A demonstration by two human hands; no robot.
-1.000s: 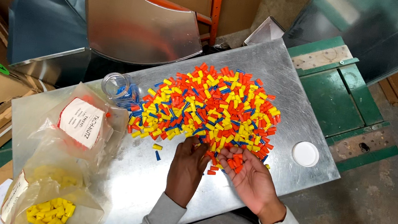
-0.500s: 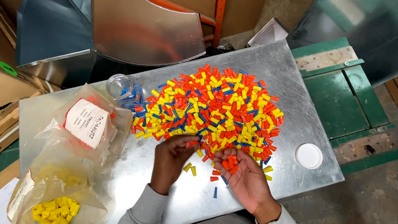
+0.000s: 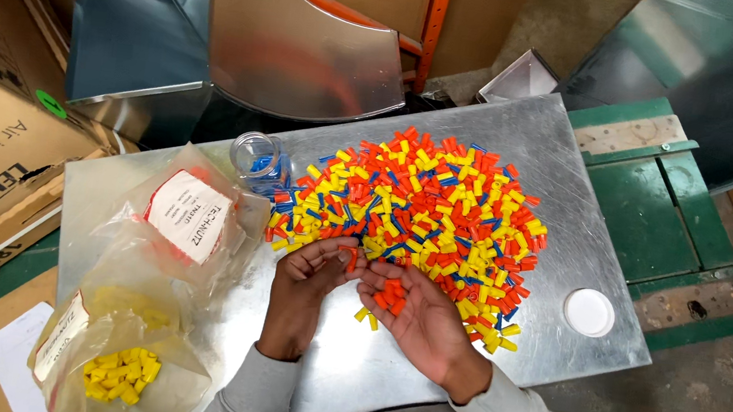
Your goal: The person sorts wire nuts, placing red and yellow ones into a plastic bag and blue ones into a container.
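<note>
Head view: orange caps gathered in my cupped right hand [image 3: 423, 320], at the near edge of the pile [image 3: 422, 208].

My left hand [image 3: 307, 273] pinches one orange cap [image 3: 347, 255] between fingertips, just left of the open right palm, which holds several orange caps [image 3: 387, 294]; the pile lies just beyond both hands on the metal sheet [image 3: 575, 180].

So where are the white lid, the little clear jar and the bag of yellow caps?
white lid [image 3: 589, 312], head view, middle of its flat top.
clear jar [image 3: 255, 157], head view, on its open mouth.
bag of yellow caps [image 3: 115, 374], head view, on the yellow caps showing through the plastic.
</note>
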